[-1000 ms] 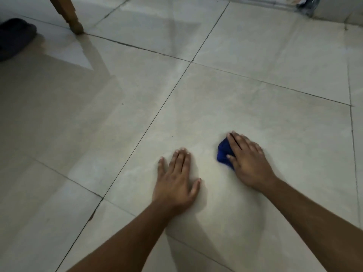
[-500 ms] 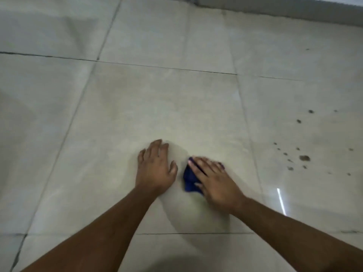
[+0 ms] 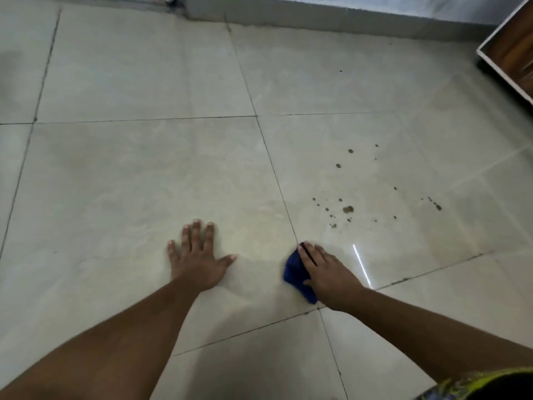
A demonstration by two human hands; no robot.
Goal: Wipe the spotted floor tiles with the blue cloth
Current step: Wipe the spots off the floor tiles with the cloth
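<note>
The left hand (image 3: 197, 259) lies flat on a pale floor tile (image 3: 138, 197), fingers straight and spread, holding nothing. The right hand (image 3: 327, 274) presses down on the blue cloth (image 3: 295, 274) with straight fingers laid over it — the cloth is bunched under the palm and shows at the hand's left edge, right at the grout line (image 3: 277, 180) between two tiles. The brown spots (image 3: 347, 209) are scattered on the neighbouring tile, beyond and to the right of the cloth, apart from it. A grey wall base (image 3: 346, 17) runs along the far edge, and a wooden furniture corner (image 3: 513, 50) sits at the upper right.
</note>
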